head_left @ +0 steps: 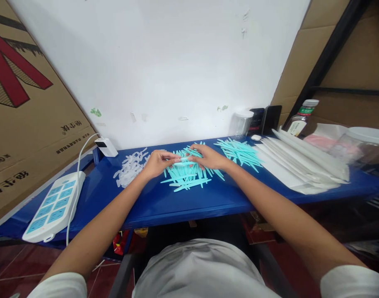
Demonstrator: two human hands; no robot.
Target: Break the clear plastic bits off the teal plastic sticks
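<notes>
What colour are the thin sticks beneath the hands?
The sticks are light turquoise, clearest in the head view.

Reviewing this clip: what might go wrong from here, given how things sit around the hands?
The small pale piece held between the left hand and right hand could slip and be hard to pick out among the loose teal sticks below.

The left hand is right beside the pile of whitish pieces, so a sideways sweep might scatter them.

The white cable crosses the power strip near the left forearm and might snag.

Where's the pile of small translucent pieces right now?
In the head view, the translucent pile lies on the blue table, just left of the left hand.
</notes>
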